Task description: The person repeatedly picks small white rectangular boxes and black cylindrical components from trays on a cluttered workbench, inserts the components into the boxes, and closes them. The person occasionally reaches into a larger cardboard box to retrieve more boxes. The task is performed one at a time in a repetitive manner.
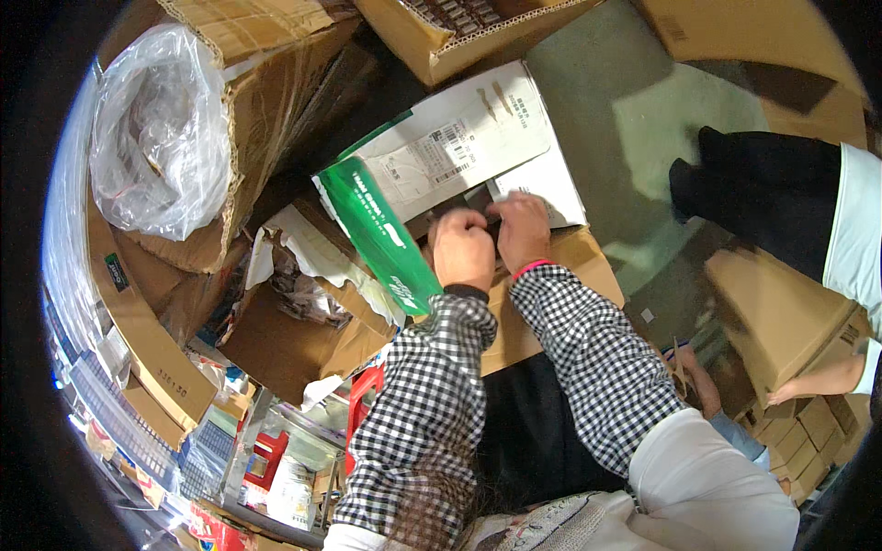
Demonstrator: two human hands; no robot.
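Note:
In front of me sits a white and green carton (395, 174), its top partly open along a dark gap. My left hand (462, 250) is at that gap, fingers curled down and closed; whatever they grip is hidden. Close beside it, my right hand (524, 231) has bent fingers at the edge of a white flap (542, 184). What the right fingertips hold cannot be made out either. Underneath the carton is a brown cardboard box (588, 266).
A large box with clear plastic lining (156, 138) stands at the left, near an opened carton (294, 340). Another box (450, 55) lies ahead, holding rows of small items. On the right, a person's hand (808, 384) touches a brown carton (781, 312).

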